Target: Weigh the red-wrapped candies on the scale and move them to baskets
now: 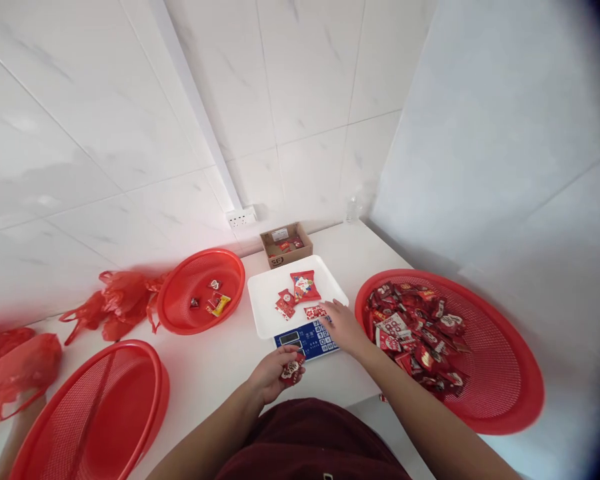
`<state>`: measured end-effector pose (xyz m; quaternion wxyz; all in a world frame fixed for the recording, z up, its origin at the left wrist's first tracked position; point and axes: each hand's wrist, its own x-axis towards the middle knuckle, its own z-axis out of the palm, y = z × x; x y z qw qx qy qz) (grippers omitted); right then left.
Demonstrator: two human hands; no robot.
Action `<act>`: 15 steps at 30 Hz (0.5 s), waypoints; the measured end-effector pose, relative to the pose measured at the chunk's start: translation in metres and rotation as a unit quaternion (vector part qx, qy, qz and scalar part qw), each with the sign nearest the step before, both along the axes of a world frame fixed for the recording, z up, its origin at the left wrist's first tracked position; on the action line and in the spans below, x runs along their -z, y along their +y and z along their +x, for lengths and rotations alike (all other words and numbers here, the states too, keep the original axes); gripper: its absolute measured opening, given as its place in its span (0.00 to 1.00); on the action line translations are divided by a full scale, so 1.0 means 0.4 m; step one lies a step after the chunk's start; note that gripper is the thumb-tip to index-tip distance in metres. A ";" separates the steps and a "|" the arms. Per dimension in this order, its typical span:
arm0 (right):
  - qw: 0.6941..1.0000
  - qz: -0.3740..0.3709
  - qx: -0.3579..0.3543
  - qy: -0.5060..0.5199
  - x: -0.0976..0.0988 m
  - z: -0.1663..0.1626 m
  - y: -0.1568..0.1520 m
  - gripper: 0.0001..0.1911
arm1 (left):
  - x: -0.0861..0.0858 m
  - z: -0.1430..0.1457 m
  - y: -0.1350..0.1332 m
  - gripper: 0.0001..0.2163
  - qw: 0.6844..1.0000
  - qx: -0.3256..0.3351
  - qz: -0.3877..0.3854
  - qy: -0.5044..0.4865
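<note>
Maroon garment (310, 437) | left hand (269, 375) gripping red packet (291, 372) | right hand (344, 325) part-open, beside patterned packet (313, 312) on tray (265, 300)

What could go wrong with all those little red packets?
The right hand is close to the scale keys, so it might bump one. The left hand could drop its red packet. The heaped basket seems to stick out past the edge of the table, so it might tip.

a single head-worn view looks forward and down on the white table (205, 373) from arm's reach, facing a tiled wall (310, 73).
</note>
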<state>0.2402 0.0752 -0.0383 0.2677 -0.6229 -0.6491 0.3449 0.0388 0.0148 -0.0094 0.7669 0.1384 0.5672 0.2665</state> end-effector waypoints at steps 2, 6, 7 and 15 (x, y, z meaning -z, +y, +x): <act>0.991 0.010 -0.069 -0.111 0.018 -0.024 -0.011 0.21 | 0.001 -0.001 -0.003 0.11 1.000 -0.003 -0.003 0.005; 0.974 0.001 -0.124 -0.187 0.018 -0.071 -0.012 0.24 | -0.001 0.002 -0.003 0.11 1.000 -0.006 -0.002 0.005; 0.974 0.007 -0.125 -0.187 0.012 -0.080 -0.010 0.24 | -0.002 0.003 -0.002 0.12 1.000 -0.005 0.000 0.003; 0.990 0.056 -0.105 -0.071 -0.007 -0.057 -0.122 0.20 | 0.007 -0.006 -0.004 0.17 0.999 0.029 0.037 -0.022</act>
